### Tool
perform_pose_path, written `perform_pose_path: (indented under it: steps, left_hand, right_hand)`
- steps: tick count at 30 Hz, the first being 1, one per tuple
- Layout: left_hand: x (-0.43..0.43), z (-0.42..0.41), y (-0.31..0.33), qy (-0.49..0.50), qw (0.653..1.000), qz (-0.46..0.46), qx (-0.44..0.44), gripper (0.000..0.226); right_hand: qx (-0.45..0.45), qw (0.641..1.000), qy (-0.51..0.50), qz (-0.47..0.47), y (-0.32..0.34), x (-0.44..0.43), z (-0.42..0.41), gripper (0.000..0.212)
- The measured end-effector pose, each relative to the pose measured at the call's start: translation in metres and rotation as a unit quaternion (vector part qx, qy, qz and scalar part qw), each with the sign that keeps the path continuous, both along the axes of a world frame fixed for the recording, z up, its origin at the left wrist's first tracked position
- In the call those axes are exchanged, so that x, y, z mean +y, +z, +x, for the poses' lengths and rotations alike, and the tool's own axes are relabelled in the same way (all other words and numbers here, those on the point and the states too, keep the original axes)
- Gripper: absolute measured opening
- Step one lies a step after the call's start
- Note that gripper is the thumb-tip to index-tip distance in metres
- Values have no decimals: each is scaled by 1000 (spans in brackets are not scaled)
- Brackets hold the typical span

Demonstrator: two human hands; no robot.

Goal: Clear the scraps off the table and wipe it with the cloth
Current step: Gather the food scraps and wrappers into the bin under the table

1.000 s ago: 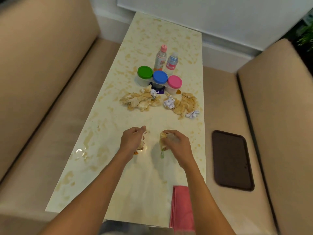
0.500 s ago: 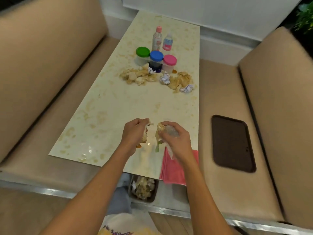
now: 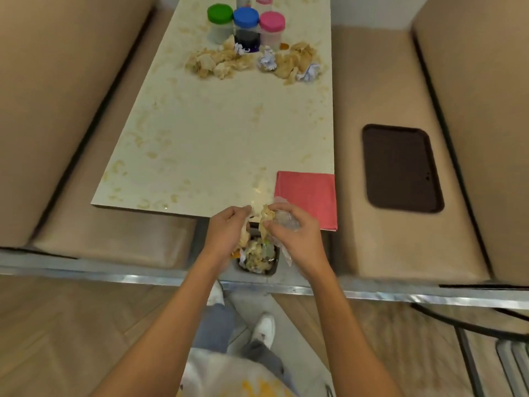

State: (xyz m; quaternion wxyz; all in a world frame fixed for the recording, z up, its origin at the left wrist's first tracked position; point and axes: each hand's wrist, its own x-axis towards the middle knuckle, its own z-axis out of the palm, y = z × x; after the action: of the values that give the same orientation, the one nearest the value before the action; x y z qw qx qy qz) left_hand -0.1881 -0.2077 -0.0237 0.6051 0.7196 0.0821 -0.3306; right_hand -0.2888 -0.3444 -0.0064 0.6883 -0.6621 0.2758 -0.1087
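1. Step in hand, as I read it: the dump. Left hand (image 3: 226,230) and right hand (image 3: 297,239) hover off the near edge of the table (image 3: 214,138), directly above the bin (image 3: 274,269) on the floor.
2. Fingers: left ones are curled round a wad of beige scraps (image 3: 244,234). Right thumb and fingers pinch another scrap plus a crumpled clear wrapper (image 3: 283,223).
3. Doing it well: drop lower and centre over the bin before letting go, since the opening is small. Open both hands fully. The film may cling or drift, so flick it off.
4. Bin contents: heaped beige scraps and paper bits, looks near full. May need pressing down.
5. Left to clear: two piles (image 3: 220,63) of scraps with paper balls at the far end, touching the jars (image 3: 246,27). Lids are green, blue and pink, all on. The blue one holds something dark; the others I can't tell.
6. Cloth (image 3: 306,196): red, folded, near right corner of the table, untouched. Wipe comes last.
7. Dark tray (image 3: 400,167) lies on the right bench seat.
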Motion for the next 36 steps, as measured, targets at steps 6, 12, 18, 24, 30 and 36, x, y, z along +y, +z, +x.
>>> perform_pose_path:
  steps: [6, 12, 18, 24, 30, 36]
  left_hand:
    - [27, -18, -54, -51, 997, 29, 47, 26]
    - [46, -10, -139, -59, 991, 98, 73, 24]
    - [46, 17, -228, -62, 985, 144, 76, 19]
    - [30, 46, -311, -85, 980, 174, 46, 24]
    - [28, 61, -376, -83, 982, 169, 23, 21]
    - [40, 75, -421, -84, 980, 179, 16, 23]
  right_hand:
    - [19, 1000, -3, -4, -32, 18, -30, 28]
    - [83, 996, -12, 2, -100, 35, -34, 26]
    - [150, 986, -77, -2, -218, 40, -16, 28]
    - [177, 980, -89, -16, -341, 28, 18, 29]
    - [242, 958, 13, -156, -450, 18, 64, 30]
    - [355, 867, 139, -320, -539, 28, 99, 52]
